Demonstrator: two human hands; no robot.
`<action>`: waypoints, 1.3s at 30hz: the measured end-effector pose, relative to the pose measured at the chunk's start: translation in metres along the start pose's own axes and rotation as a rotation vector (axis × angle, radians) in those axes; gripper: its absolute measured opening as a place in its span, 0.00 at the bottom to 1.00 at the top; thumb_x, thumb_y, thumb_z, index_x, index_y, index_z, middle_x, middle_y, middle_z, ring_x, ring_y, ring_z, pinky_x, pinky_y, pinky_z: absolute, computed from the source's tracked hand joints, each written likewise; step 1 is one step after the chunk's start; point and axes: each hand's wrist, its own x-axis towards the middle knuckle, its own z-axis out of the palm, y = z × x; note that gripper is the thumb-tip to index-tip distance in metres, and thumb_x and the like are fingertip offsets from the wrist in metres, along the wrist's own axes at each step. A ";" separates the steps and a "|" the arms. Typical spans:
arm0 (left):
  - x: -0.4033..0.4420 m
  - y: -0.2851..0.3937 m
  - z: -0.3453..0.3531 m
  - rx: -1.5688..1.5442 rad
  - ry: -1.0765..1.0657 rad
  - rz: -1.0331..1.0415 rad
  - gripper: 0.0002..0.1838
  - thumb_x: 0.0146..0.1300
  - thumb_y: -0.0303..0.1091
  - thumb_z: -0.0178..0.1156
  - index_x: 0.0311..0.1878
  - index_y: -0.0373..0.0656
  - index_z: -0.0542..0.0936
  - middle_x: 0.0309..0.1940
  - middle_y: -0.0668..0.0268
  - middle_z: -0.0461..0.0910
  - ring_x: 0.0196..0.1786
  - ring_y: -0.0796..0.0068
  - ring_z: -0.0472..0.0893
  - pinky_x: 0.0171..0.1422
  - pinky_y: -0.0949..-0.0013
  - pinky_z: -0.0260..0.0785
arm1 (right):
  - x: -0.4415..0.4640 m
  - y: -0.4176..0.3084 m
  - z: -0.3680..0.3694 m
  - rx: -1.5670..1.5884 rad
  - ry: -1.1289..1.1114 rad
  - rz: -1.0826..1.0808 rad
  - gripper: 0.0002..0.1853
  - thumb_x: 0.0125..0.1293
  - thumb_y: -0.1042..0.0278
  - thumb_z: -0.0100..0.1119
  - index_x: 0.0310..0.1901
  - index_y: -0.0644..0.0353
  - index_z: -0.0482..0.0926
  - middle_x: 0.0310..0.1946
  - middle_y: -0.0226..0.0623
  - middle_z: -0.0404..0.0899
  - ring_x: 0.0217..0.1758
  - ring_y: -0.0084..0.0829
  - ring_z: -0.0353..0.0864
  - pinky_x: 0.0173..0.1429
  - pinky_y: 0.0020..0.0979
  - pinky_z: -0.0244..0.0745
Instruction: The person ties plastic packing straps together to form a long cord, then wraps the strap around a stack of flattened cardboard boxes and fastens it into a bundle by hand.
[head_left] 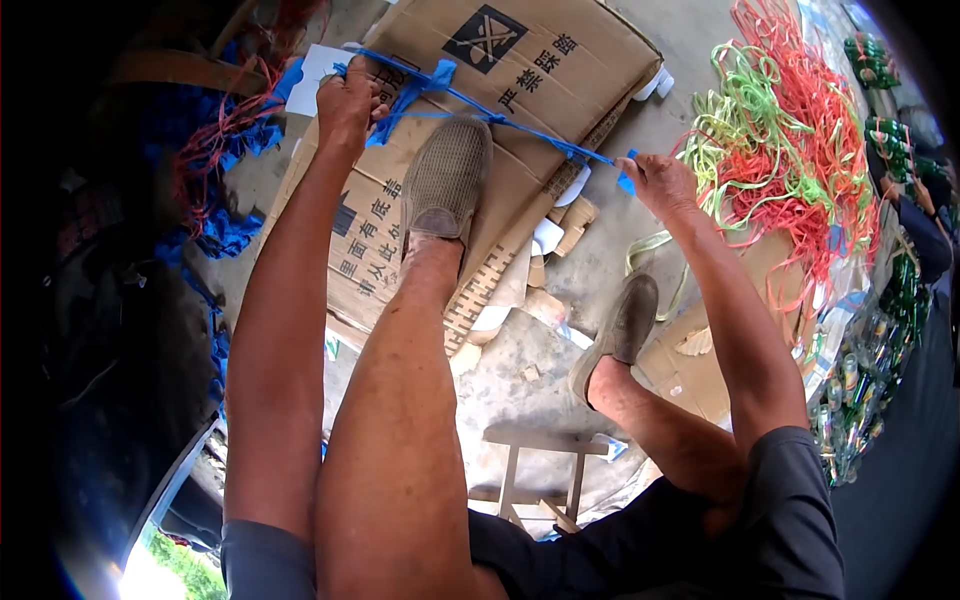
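Observation:
A blue plastic strap (480, 108) runs taut across a stack of flattened cardboard boxes (575, 60). At its left end, my left hand (348, 105) is closed on the strap, near the left edge of the stack. Past the right edge of the cardboard, my right hand (660, 183) pinches the other end of the strap. A knotted blue tuft stands up on the strap between the hands. My shoe (450, 175) presses down on the cardboard just below the strap.
A tangled heap of red and green strapping (775, 150) lies at the right. Green bottles (880, 345) are beyond it. My other shoe (625, 325) is on the floor near a small wooden stool (545, 440). Blue and red scraps (215, 170) lie at the left.

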 end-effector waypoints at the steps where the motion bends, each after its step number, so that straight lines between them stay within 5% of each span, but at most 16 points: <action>1: 0.002 0.003 0.001 0.016 0.017 0.013 0.22 0.79 0.51 0.61 0.35 0.44 0.70 0.23 0.70 0.68 0.22 0.80 0.63 0.25 0.70 0.61 | 0.003 0.000 -0.001 0.016 0.001 0.007 0.27 0.73 0.35 0.58 0.30 0.51 0.84 0.27 0.41 0.85 0.34 0.53 0.87 0.38 0.52 0.80; 7: -0.010 0.031 0.014 -0.164 -0.078 0.136 0.22 0.81 0.49 0.58 0.33 0.44 0.70 0.22 0.69 0.68 0.23 0.79 0.66 0.25 0.66 0.62 | -0.002 0.013 -0.032 0.311 -0.069 0.143 0.23 0.70 0.38 0.66 0.33 0.50 0.88 0.22 0.37 0.81 0.25 0.37 0.82 0.34 0.39 0.76; 9: -0.024 0.051 0.022 -0.221 -0.130 0.187 0.21 0.81 0.47 0.59 0.34 0.45 0.68 0.24 0.69 0.68 0.26 0.77 0.67 0.30 0.65 0.65 | 0.006 0.016 -0.052 0.478 -0.033 0.075 0.18 0.68 0.45 0.71 0.37 0.53 0.90 0.21 0.31 0.82 0.25 0.21 0.78 0.34 0.32 0.74; 11: -0.047 0.074 0.041 -0.233 -0.158 0.282 0.22 0.80 0.46 0.60 0.33 0.46 0.66 0.26 0.69 0.67 0.28 0.76 0.66 0.34 0.63 0.67 | 0.021 0.020 -0.074 0.839 -0.081 0.024 0.19 0.69 0.49 0.70 0.42 0.59 0.91 0.25 0.30 0.86 0.29 0.19 0.79 0.36 0.30 0.75; 12: -0.038 0.078 0.040 -0.176 -0.180 0.302 0.20 0.80 0.52 0.58 0.40 0.44 0.76 0.32 0.63 0.78 0.34 0.71 0.78 0.41 0.63 0.75 | 0.026 0.016 -0.093 0.834 -0.031 -0.017 0.20 0.69 0.50 0.70 0.44 0.62 0.91 0.27 0.31 0.86 0.31 0.19 0.79 0.37 0.28 0.75; 15: -0.058 0.109 0.067 -0.231 -0.412 0.520 0.17 0.81 0.46 0.59 0.40 0.42 0.81 0.27 0.71 0.81 0.28 0.81 0.78 0.33 0.74 0.73 | 0.036 -0.023 -0.158 0.737 0.073 -0.110 0.22 0.67 0.51 0.71 0.52 0.63 0.90 0.31 0.30 0.85 0.35 0.19 0.79 0.39 0.26 0.74; 16: -0.071 0.121 0.088 -0.078 -0.312 0.486 0.22 0.81 0.51 0.58 0.34 0.45 0.77 0.24 0.71 0.79 0.24 0.82 0.75 0.31 0.75 0.70 | 0.035 -0.043 -0.175 0.704 0.096 -0.112 0.23 0.66 0.52 0.71 0.54 0.62 0.89 0.34 0.34 0.88 0.35 0.24 0.82 0.41 0.29 0.77; 18: -0.089 0.129 0.113 0.072 -0.368 0.547 0.22 0.81 0.50 0.58 0.32 0.44 0.78 0.24 0.71 0.79 0.25 0.84 0.75 0.31 0.75 0.70 | 0.037 -0.075 -0.196 0.683 0.095 -0.278 0.24 0.69 0.53 0.68 0.58 0.63 0.87 0.48 0.40 0.90 0.51 0.28 0.86 0.55 0.32 0.80; 21: -0.105 0.138 0.129 0.303 -0.478 0.774 0.25 0.82 0.49 0.56 0.31 0.40 0.81 0.23 0.71 0.78 0.26 0.84 0.75 0.31 0.74 0.68 | 0.040 -0.123 -0.211 0.644 0.122 -0.486 0.23 0.69 0.55 0.67 0.59 0.63 0.86 0.49 0.45 0.89 0.50 0.31 0.88 0.55 0.34 0.80; 23: -0.101 0.139 0.140 0.294 -0.565 0.965 0.26 0.83 0.49 0.55 0.32 0.37 0.81 0.22 0.71 0.76 0.27 0.83 0.74 0.30 0.72 0.67 | 0.040 -0.147 -0.216 0.703 0.102 -0.405 0.15 0.69 0.61 0.67 0.48 0.64 0.86 0.38 0.40 0.87 0.42 0.28 0.85 0.50 0.36 0.80; 27: -0.120 0.162 0.130 0.441 -0.541 0.602 0.27 0.82 0.48 0.55 0.32 0.34 0.80 0.22 0.70 0.73 0.27 0.79 0.70 0.30 0.68 0.65 | 0.048 -0.160 -0.207 0.929 0.109 -0.399 0.11 0.71 0.65 0.66 0.40 0.67 0.86 0.29 0.38 0.86 0.36 0.24 0.84 0.41 0.34 0.77; 28: -0.112 0.162 0.126 0.529 -0.501 0.801 0.29 0.81 0.53 0.57 0.32 0.35 0.83 0.23 0.69 0.77 0.29 0.78 0.74 0.34 0.68 0.69 | 0.047 -0.161 -0.206 0.904 0.106 -0.387 0.11 0.71 0.66 0.66 0.39 0.67 0.86 0.28 0.36 0.84 0.34 0.23 0.82 0.40 0.33 0.76; 36: -0.056 0.200 0.086 0.340 -0.294 0.670 0.28 0.78 0.62 0.57 0.43 0.41 0.84 0.44 0.62 0.85 0.47 0.69 0.82 0.58 0.59 0.75 | 0.033 -0.171 -0.229 0.876 -0.014 -0.142 0.13 0.71 0.65 0.66 0.32 0.66 0.85 0.21 0.27 0.75 0.25 0.18 0.71 0.29 0.28 0.67; 39: -0.050 0.177 0.076 0.332 -0.227 0.330 0.30 0.79 0.62 0.53 0.44 0.41 0.84 0.45 0.61 0.86 0.48 0.68 0.83 0.57 0.59 0.75 | 0.042 -0.163 -0.218 0.851 0.126 -0.313 0.14 0.72 0.63 0.65 0.32 0.66 0.85 0.21 0.27 0.75 0.26 0.18 0.72 0.31 0.29 0.67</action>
